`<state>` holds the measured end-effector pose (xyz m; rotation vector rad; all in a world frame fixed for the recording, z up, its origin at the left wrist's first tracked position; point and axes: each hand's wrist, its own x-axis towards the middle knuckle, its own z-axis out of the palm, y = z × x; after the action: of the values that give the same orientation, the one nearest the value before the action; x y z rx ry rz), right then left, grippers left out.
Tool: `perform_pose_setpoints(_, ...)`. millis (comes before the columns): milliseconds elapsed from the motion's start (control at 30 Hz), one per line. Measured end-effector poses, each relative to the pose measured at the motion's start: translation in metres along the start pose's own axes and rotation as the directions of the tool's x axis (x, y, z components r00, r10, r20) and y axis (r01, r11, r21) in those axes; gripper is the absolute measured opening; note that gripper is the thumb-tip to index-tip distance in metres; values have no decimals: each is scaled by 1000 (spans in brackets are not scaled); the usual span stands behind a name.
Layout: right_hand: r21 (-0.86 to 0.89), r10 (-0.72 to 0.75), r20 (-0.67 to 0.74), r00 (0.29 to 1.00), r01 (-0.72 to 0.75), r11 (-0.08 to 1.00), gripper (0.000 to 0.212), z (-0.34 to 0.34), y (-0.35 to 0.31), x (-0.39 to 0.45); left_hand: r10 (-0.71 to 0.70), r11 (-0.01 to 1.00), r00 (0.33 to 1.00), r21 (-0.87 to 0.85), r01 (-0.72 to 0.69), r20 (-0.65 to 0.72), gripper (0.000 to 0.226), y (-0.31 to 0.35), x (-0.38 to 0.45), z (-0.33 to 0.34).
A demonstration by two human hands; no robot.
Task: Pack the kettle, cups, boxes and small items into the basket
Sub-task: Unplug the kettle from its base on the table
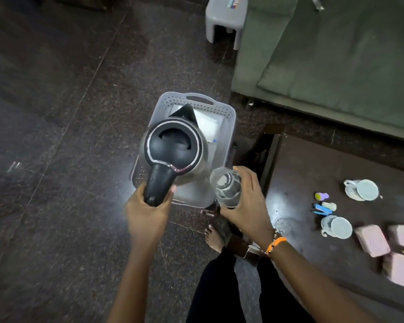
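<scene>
Kettle (173, 148) in left hand (147, 210) — above basket (229, 113)

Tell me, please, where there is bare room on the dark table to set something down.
The table is bare along its near-left edge, between the corner and the lower cup, and across its far part beyond the upper cup. It is crowded from the cups and small items to the pink boxes.

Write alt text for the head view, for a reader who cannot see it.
A person's left hand holds a black kettle by its handle over a grey basket on the floor, while the right hand grips a clear glass. Two white cups and pink boxes wait on the dark table to the right.
</scene>
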<state>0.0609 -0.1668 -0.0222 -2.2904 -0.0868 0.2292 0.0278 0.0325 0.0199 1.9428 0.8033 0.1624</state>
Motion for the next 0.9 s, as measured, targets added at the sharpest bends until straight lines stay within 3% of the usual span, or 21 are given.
perform_pose_setpoints(133, -9, 53, -18, 998, -53, 999, 80, -41, 44, -20, 62, 998, 995, 20, -64, 80, 27, 20, -54, -5)
perform_pose_setpoints(267, -38, 151, -6, 988, -152, 988, 79, -61, 97, -38, 26, 998, 989, 51, -34, 146, 30, 21, -106, 6)
perform_pose_setpoints(433, -93, 241, 112, 964, -232, 968, 90, -71, 167, -56, -24, 990, 963, 139, -14, 269, 31, 7, -160, 39)
perform_pose_setpoints(700, -439, 371, 240, 897, -241, 865, 86, -67, 233, -69, -180, 934, 909, 355, 38, 376, 26, -22, -216, 83)
perform_pose_setpoints(900, -385, 389, 264, 883, -273, 882, 92, -66, 260, -69, -207, 880, 892, 475, -9, 402, 36, -26, -239, 103)
